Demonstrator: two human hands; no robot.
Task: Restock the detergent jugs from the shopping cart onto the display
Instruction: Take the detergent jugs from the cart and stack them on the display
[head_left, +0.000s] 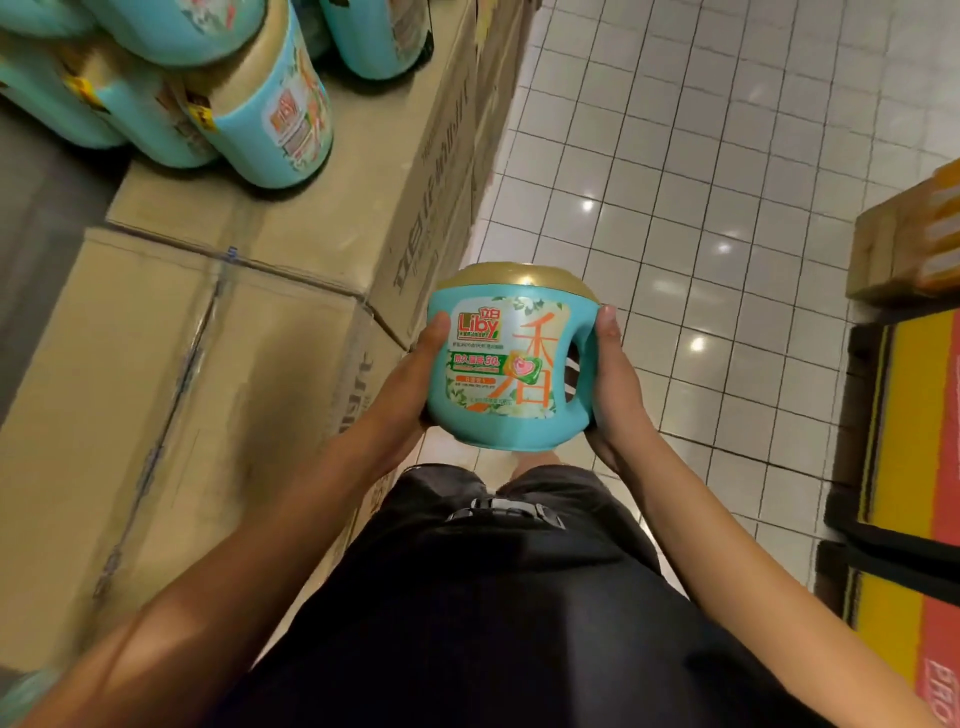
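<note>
A teal detergent jug (506, 358) with a gold lid and a "Liby" label is held upright in front of my body, above the tiled floor. My left hand (415, 374) grips its left side with the thumb on the label. My right hand (613, 384) grips the right side around the handle. Several matching teal jugs (270, 114) stand stacked on a display of cardboard boxes (332, 228) at the upper left. No shopping cart is in view.
Sealed cardboard boxes (130, 415) fill the left side, level with my arms. White tiled floor (701, 156) stretches ahead. Yellow and red cartons (909, 415) and a brown box (904, 249) stand along the right edge.
</note>
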